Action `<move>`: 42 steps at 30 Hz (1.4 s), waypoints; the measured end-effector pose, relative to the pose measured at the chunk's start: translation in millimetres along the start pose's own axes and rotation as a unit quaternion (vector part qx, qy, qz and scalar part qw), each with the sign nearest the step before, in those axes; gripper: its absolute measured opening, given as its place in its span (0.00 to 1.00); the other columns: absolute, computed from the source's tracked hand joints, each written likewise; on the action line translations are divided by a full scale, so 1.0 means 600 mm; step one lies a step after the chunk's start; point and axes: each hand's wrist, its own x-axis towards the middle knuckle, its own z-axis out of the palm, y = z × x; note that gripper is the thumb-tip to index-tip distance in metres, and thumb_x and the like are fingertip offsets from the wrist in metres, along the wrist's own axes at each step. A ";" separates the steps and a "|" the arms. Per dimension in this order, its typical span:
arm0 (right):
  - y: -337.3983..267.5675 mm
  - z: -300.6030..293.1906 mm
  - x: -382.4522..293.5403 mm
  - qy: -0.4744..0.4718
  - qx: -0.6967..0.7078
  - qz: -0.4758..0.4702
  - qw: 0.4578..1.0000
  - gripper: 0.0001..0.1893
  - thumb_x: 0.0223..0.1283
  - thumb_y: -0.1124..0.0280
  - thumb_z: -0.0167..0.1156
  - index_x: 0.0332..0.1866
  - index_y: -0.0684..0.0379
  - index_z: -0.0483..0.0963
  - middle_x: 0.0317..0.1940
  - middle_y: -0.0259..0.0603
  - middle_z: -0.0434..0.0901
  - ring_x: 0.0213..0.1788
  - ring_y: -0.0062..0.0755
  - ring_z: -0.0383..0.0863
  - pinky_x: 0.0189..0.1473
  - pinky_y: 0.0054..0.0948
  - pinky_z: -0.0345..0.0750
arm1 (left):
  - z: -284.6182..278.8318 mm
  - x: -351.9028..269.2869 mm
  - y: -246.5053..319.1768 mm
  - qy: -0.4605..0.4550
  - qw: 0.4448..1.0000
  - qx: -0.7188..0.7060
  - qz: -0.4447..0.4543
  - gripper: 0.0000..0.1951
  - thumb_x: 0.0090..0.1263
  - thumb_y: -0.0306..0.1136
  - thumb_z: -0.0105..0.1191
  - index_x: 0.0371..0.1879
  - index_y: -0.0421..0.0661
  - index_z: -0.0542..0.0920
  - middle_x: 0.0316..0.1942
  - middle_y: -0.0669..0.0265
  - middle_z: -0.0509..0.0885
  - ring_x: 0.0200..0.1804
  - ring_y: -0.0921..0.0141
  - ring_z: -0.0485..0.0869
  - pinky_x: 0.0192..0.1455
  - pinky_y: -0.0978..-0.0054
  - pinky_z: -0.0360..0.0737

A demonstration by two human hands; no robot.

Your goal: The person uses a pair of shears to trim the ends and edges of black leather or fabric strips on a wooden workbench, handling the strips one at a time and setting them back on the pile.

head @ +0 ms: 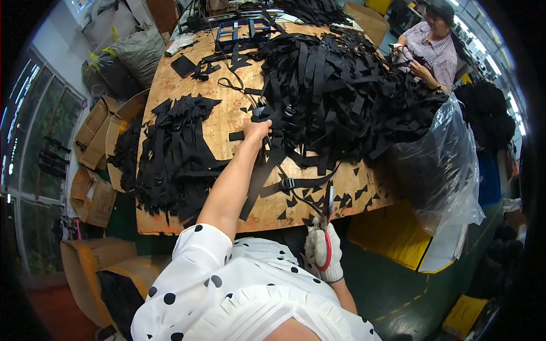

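Note:
My bare left hand point(257, 128) reaches over the table, fingers closed around black webbing at the left edge of a large heap of black straps point(324, 85). A dark rounded object point(259, 112) sits just beyond its fingers; I cannot tell what it is. My right hand point(323, 251), in a white knit glove, is shut on red-handled scissors point(328, 251) at the table's front edge, blades pointing away from me. Just beyond the blades lies a strap with a black plastic buckle point(288, 183). Small black triangular offcuts point(344, 199) are scattered around there.
A second pile of black straps point(175, 149) lies on the left of the wooden table point(239, 170). A clear plastic bag point(443, 162) hangs at the right edge. Across the table, a person point(431, 51) handles straps. Cardboard boxes point(91, 196) stand left.

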 end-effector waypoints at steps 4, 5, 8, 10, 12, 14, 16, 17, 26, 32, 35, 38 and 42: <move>-0.028 0.005 -0.010 -0.025 0.041 0.022 0.999 0.15 0.59 0.67 0.55 0.51 0.57 0.71 0.28 0.37 0.77 0.28 0.28 0.76 0.32 0.27 0.73 | 0.009 0.019 -0.010 0.027 0.996 -0.066 -0.047 0.11 0.58 0.32 0.60 0.27 0.34 0.80 0.23 0.63 0.82 0.25 0.72 0.79 0.32 0.75 0.75; -0.031 0.006 -0.011 -0.034 0.071 0.063 0.995 0.14 0.60 0.67 0.55 0.51 0.57 0.71 0.28 0.37 0.76 0.28 0.27 0.76 0.32 0.26 0.72 | 0.009 0.021 -0.012 0.029 0.996 -0.067 -0.046 0.11 0.58 0.32 0.60 0.27 0.34 0.80 0.23 0.63 0.82 0.25 0.72 0.79 0.32 0.75 0.75; 0.017 0.002 -0.007 -0.002 0.026 -0.037 0.999 0.13 0.61 0.69 0.55 0.50 0.57 0.71 0.28 0.34 0.75 0.27 0.22 0.73 0.30 0.24 0.70 | 0.020 0.028 -0.012 -0.009 0.991 -0.126 -0.045 0.08 0.57 0.30 0.59 0.26 0.36 0.80 0.22 0.64 0.82 0.24 0.74 0.79 0.29 0.77 0.74; 0.000 0.001 -0.013 -0.016 0.067 -0.010 0.998 0.13 0.61 0.69 0.55 0.50 0.57 0.71 0.29 0.33 0.75 0.27 0.20 0.73 0.29 0.23 0.70 | 0.021 0.020 -0.009 0.045 0.989 -0.114 -0.078 0.07 0.55 0.28 0.59 0.25 0.37 0.80 0.22 0.64 0.82 0.25 0.76 0.78 0.28 0.78 0.73; -0.017 0.000 -0.018 -0.027 0.109 0.020 0.994 0.12 0.61 0.70 0.55 0.50 0.58 0.71 0.29 0.32 0.74 0.27 0.19 0.72 0.29 0.22 0.69 | 0.022 -0.001 -0.001 0.062 0.982 -0.151 -0.090 0.07 0.55 0.28 0.59 0.25 0.36 0.80 0.22 0.64 0.82 0.25 0.75 0.78 0.29 0.77 0.74; -0.028 -0.001 -0.023 -0.041 0.118 -0.023 0.992 0.13 0.61 0.71 0.55 0.51 0.58 0.71 0.31 0.31 0.75 0.28 0.19 0.72 0.30 0.21 0.70 | 0.016 -0.016 0.004 0.087 0.973 -0.190 -0.093 0.08 0.53 0.29 0.60 0.25 0.35 0.80 0.21 0.63 0.82 0.26 0.72 0.79 0.35 0.75 0.75; -0.022 -0.001 -0.021 -0.044 0.124 -0.020 0.991 0.13 0.61 0.71 0.55 0.51 0.58 0.71 0.31 0.31 0.75 0.28 0.19 0.72 0.30 0.21 0.70 | 0.018 -0.015 0.007 0.090 0.968 -0.212 -0.099 0.09 0.53 0.30 0.61 0.26 0.36 0.81 0.22 0.63 0.83 0.27 0.71 0.79 0.38 0.74 0.75; -0.020 -0.002 -0.021 -0.047 0.131 -0.016 0.990 0.14 0.60 0.71 0.55 0.51 0.58 0.71 0.30 0.31 0.74 0.28 0.19 0.73 0.31 0.21 0.70 | 0.020 -0.015 0.008 0.092 0.962 -0.234 -0.105 0.10 0.53 0.31 0.62 0.26 0.36 0.81 0.22 0.62 0.83 0.28 0.69 0.80 0.40 0.73 0.74; 0.010 -0.002 -0.010 -0.011 -0.017 -0.044 0.999 0.15 0.61 0.68 0.54 0.52 0.60 0.70 0.36 0.39 0.78 0.37 0.27 0.76 0.40 0.25 0.73 | 0.039 0.015 0.000 0.139 0.947 -0.257 -0.131 0.14 0.53 0.34 0.63 0.31 0.34 0.80 0.27 0.61 0.84 0.32 0.69 0.81 0.39 0.73 0.75; -0.010 -0.004 -0.012 -0.004 -0.039 -0.086 0.996 0.16 0.61 0.66 0.54 0.52 0.60 0.71 0.33 0.40 0.78 0.33 0.28 0.77 0.36 0.27 0.73 | 0.022 -0.013 0.013 0.118 0.954 -0.264 0.076 0.12 0.54 0.33 0.62 0.33 0.39 0.78 0.27 0.66 0.81 0.28 0.73 0.79 0.33 0.76 0.75; -0.010 -0.004 -0.015 -0.002 0.024 -0.040 0.999 0.16 0.60 0.66 0.54 0.51 0.59 0.71 0.32 0.39 0.78 0.30 0.28 0.77 0.34 0.26 0.73 | -0.018 -0.086 0.043 -0.010 0.923 -0.315 0.222 0.09 0.59 0.31 0.58 0.34 0.42 0.74 0.22 0.72 0.74 0.20 0.79 0.70 0.24 0.82 0.68; -0.041 0.004 -0.019 0.008 -0.017 -0.108 0.994 0.13 0.61 0.67 0.52 0.50 0.56 0.72 0.28 0.36 0.77 0.26 0.26 0.75 0.28 0.25 0.72 | -0.079 -0.150 0.066 -0.109 0.903 -0.326 0.257 0.10 0.59 0.31 0.58 0.37 0.43 0.74 0.22 0.73 0.73 0.20 0.80 0.69 0.22 0.82 0.66; -0.029 0.004 -0.002 -0.099 0.465 0.123 0.871 0.09 0.67 0.66 0.46 0.48 0.50 0.71 0.26 0.31 0.73 0.21 0.21 0.70 0.20 0.21 0.67 | -0.094 -0.262 0.068 -0.273 0.938 -0.072 0.199 0.08 0.60 0.32 0.59 0.34 0.43 0.78 0.22 0.75 0.74 0.20 0.82 0.68 0.23 0.83 0.65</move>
